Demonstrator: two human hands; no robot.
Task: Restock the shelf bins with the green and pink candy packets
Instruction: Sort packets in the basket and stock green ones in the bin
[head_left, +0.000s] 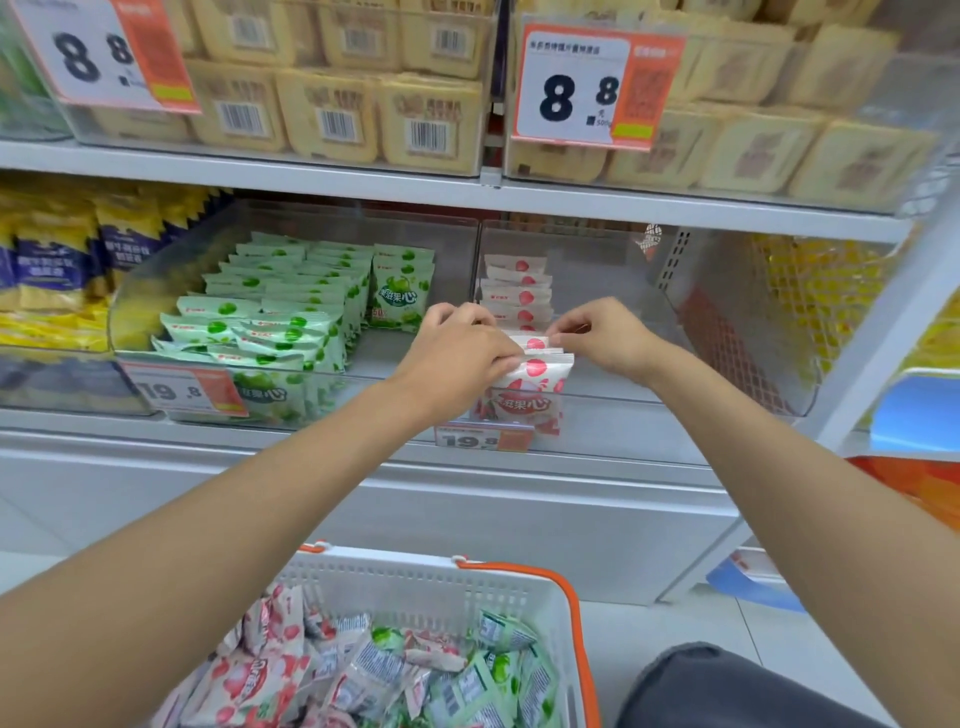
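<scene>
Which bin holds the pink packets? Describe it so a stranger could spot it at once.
Find the white shelf under the two big 8.8 price tags. Below it two clear bins sit side by side; take the right bin, where the left hand and right hand are. It alone holds one row of pink packets, while the left bin is packed with green packets.

Clear, glossy plastic bins (623, 387) are gleaming mid-frame around shiny film green packets (280, 332) and pink packets (527, 402). At the bottom, a matt white perforated plastic basket (415, 577) is showing a smooth orange rim.
</scene>
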